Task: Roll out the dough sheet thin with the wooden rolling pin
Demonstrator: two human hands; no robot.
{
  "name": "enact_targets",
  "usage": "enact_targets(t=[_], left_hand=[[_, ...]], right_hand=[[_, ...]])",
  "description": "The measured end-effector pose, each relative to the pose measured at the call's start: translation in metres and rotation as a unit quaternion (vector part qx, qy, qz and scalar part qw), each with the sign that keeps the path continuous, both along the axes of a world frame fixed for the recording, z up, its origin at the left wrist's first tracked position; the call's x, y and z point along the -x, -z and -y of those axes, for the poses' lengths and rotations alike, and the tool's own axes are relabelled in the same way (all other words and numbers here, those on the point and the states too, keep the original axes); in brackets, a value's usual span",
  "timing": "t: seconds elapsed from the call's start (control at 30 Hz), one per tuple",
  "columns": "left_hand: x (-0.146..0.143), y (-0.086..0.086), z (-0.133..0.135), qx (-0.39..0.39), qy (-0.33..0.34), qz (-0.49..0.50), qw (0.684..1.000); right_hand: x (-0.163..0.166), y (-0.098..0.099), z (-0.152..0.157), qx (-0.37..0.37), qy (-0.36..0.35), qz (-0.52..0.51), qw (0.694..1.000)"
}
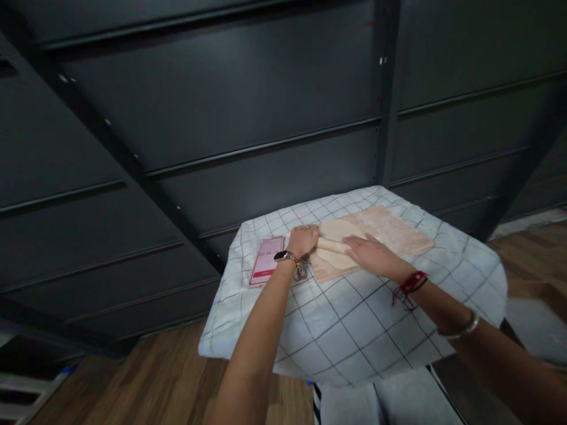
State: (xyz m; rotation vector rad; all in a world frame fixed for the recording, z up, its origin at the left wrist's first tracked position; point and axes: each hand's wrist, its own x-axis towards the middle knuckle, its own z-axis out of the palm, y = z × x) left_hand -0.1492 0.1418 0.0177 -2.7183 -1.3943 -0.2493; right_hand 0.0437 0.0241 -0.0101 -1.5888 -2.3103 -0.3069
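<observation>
A pale rolling pin (331,245) lies across a flat round of dough (341,229) in the head view. My left hand (303,241) is closed around the pin's left end. On its right part rests my right hand (368,255), with the fingers stretched along the pin and the palm over it. Beneath the dough is a peach-coloured sheet (392,229), dusted with white flour on its right side. My hands cover both ends of the pin and part of the dough's near edge.
A phone (267,261) with a lit pink screen lies left of my left wrist. A white checked cloth (349,319) covers the small table. Dark metal panels (266,88) stand right behind it. Wooden floor (177,378) shows below.
</observation>
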Motion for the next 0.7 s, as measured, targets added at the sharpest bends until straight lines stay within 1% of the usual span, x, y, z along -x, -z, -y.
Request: enact_targets(t=[0.1, 0.17, 0.23, 0.33, 0.43, 0.5, 0.7], left_hand=[[0.009, 0.005, -0.001, 0.008, 0.043, 0.054, 0.998], [0.018, 0.008, 0.001, 0.021, 0.053, 0.090, 0.994], [0.026, 0.008, 0.004, 0.050, 0.061, 0.109, 0.991], [0.038, 0.004, 0.005, 0.111, 0.090, 0.124, 0.982], [0.046, 0.001, 0.004, 0.151, 0.117, 0.144, 0.971], [0.049, 0.001, 0.003, 0.156, 0.125, 0.148, 0.969], [0.047, 0.000, 0.006, 0.126, 0.125, 0.112, 0.978]], right_hand=[[-0.001, 0.000, -0.001, 0.012, -0.020, -0.026, 0.999], [0.000, 0.004, -0.001, 0.005, -0.033, -0.034, 0.999], [0.001, 0.010, 0.000, -0.017, -0.038, -0.031, 0.999], [0.003, 0.018, 0.002, -0.056, -0.048, -0.017, 0.997], [0.005, 0.020, 0.003, -0.065, -0.049, -0.025, 0.996], [0.003, 0.018, 0.003, -0.050, -0.050, -0.038, 0.997], [-0.010, 0.009, -0.005, 0.006, -0.083, -0.053, 0.995]])
